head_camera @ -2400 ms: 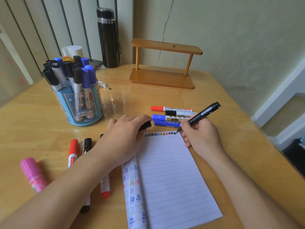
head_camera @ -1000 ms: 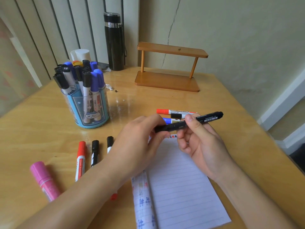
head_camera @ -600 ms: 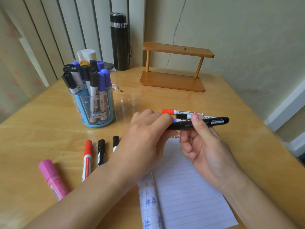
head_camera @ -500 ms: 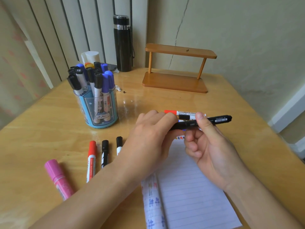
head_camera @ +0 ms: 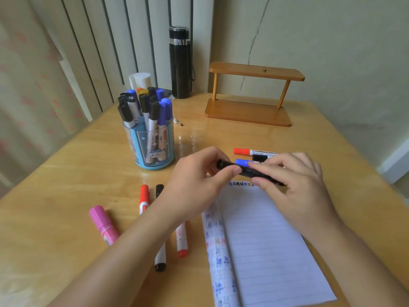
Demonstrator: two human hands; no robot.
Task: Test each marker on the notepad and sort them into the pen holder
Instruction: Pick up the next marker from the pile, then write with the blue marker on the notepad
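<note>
Both the left grip (head_camera: 194, 180) and right grip (head_camera: 294, 180) pinch the black marker (head_camera: 245, 171) above the notepad (head_camera: 265, 240), seemingly capping it; next it wants dropping into the pen holder (head_camera: 152, 151).

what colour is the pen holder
The pen holder is light blue with clear panels, best in the head view.

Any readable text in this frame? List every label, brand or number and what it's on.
Nothing can be read.
On the red-capped marker: dark print on the white barrel, too blurred.
On the markers in the pen holder: barrel print, too small.
On the black marker: no print shows between the left hand and the right hand.
On the notepad: coloured test marks, not legible as words.
</note>
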